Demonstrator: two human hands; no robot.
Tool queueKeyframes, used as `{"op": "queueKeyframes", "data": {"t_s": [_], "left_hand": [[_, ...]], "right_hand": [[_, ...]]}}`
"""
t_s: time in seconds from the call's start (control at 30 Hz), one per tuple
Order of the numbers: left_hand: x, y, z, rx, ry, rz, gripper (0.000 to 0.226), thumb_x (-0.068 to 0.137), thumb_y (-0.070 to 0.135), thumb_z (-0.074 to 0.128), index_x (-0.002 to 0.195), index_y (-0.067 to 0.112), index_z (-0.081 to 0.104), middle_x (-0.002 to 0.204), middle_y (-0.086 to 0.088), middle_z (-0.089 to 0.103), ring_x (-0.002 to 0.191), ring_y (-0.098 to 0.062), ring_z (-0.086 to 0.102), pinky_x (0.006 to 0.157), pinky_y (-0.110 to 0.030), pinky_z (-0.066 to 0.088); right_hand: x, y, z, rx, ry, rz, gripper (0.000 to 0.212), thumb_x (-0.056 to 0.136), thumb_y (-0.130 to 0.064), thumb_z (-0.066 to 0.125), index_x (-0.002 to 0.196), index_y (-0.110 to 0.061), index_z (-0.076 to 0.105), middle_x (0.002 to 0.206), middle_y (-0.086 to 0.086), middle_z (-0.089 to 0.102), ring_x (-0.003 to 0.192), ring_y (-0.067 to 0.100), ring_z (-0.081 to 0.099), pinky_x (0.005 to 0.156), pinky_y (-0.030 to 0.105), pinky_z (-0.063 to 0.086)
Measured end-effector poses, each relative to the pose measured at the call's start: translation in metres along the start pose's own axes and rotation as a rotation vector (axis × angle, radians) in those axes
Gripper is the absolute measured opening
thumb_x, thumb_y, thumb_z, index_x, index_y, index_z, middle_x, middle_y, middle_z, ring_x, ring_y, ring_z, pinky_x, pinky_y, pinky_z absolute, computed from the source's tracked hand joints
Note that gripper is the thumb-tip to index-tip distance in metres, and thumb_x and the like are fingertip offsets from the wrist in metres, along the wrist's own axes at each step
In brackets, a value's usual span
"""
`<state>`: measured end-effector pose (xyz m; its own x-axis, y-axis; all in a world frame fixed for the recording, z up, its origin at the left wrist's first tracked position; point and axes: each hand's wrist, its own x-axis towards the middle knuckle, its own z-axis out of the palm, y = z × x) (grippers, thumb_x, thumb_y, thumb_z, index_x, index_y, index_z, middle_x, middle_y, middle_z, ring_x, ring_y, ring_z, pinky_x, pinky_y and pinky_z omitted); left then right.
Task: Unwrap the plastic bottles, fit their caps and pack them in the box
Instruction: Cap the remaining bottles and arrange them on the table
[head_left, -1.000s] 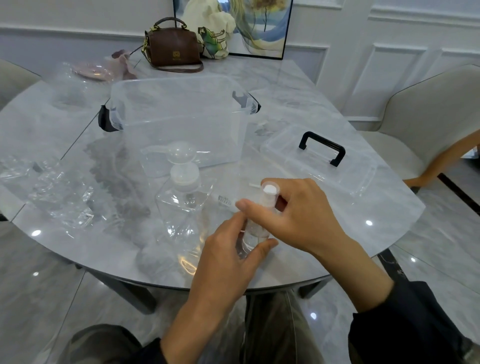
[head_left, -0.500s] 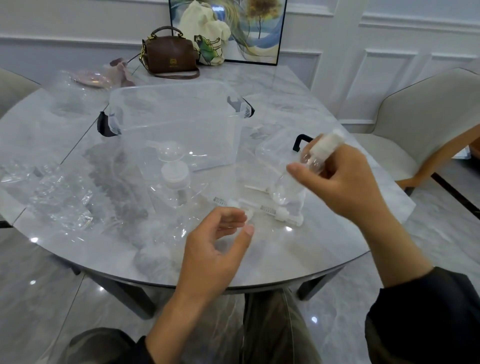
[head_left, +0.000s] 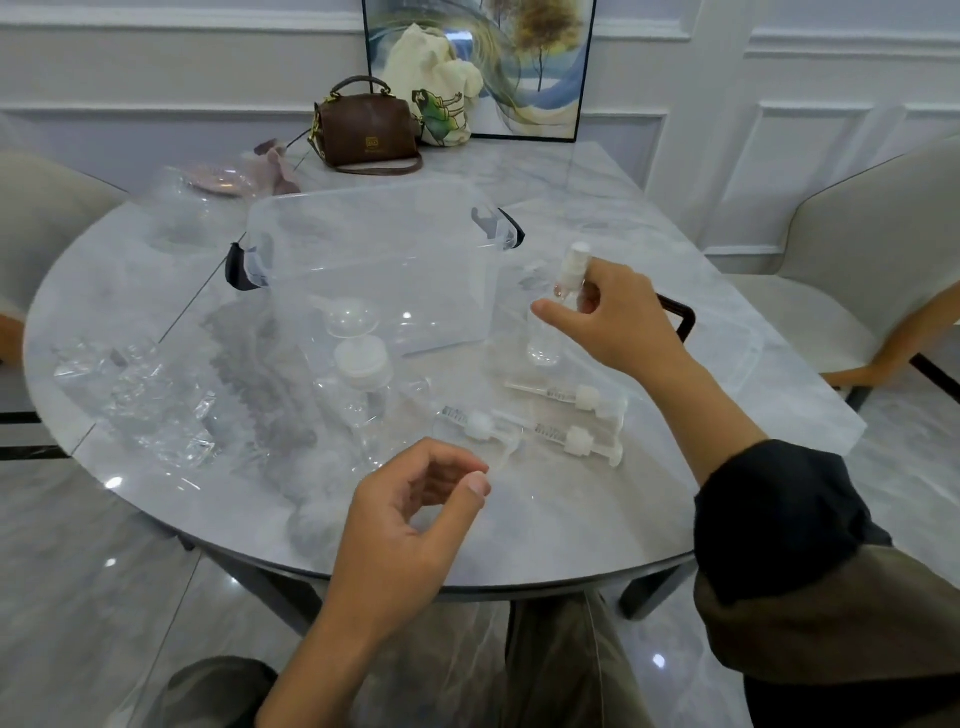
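Right grip (head_left: 618, 322) clamped on the neck of a capped spray bottle (head_left: 545, 338), held upright above the tabletop (head_left: 571, 519), just right of the box (head_left: 363, 249). Left grip (head_left: 415, 514) loosely curled, nothing in it. Box looks empty, so nothing packed yet; lid (head_left: 737, 358) lies off to the right. Three loose pump caps (head_left: 579, 441) on the tabletop, unfitted. One white-capped bottle (head_left: 363, 374) stands in front of the box, apparently in wrap. My read: early, most of the job left.
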<state>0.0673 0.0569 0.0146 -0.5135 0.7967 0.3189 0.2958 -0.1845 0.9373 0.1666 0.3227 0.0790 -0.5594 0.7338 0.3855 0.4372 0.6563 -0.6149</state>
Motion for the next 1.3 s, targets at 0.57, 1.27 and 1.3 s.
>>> {"op": "queueKeyframes", "data": {"t_s": [0.57, 1.27, 1.3], "left_hand": [[0.05, -0.012, -0.036, -0.029, -0.023, -0.168, 0.008, 0.1, 0.004, 0.067, 0.096, 0.0, 0.073, 0.075, -0.011, 0.076, 0.068, -0.018, 0.07, 0.067, -0.024, 0.057], [-0.013, 0.006, -0.136, 0.349, 0.561, 0.054, 0.006, 0.097, 0.016, 0.074, 0.102, 0.017, 0.071, 0.088, 0.006, 0.07, 0.084, -0.016, 0.069, 0.074, -0.032, 0.06], [-0.013, 0.003, -0.141, 0.377, 0.637, 0.044, 0.013, 0.095, 0.018, 0.075, 0.106, 0.017, 0.068, 0.094, 0.004, 0.069, 0.087, -0.014, 0.067, 0.074, -0.034, 0.059]], "right_hand": [[-0.059, 0.015, -0.013, -0.079, 0.022, -0.033, 0.023, 0.089, -0.041, 0.071, 0.093, -0.025, 0.054, 0.074, -0.003, 0.058, 0.064, 0.015, 0.056, 0.061, 0.036, 0.049], [-0.083, -0.044, 0.065, -0.377, -0.236, -0.101, 0.02, 0.089, -0.047, 0.066, 0.093, -0.027, 0.063, 0.084, -0.011, 0.056, 0.08, 0.012, 0.053, 0.06, 0.029, 0.035], [-0.083, -0.045, 0.065, -0.354, -0.212, -0.096, 0.022, 0.088, -0.047, 0.067, 0.089, -0.026, 0.062, 0.08, -0.011, 0.057, 0.077, 0.012, 0.054, 0.059, 0.028, 0.036]]}}
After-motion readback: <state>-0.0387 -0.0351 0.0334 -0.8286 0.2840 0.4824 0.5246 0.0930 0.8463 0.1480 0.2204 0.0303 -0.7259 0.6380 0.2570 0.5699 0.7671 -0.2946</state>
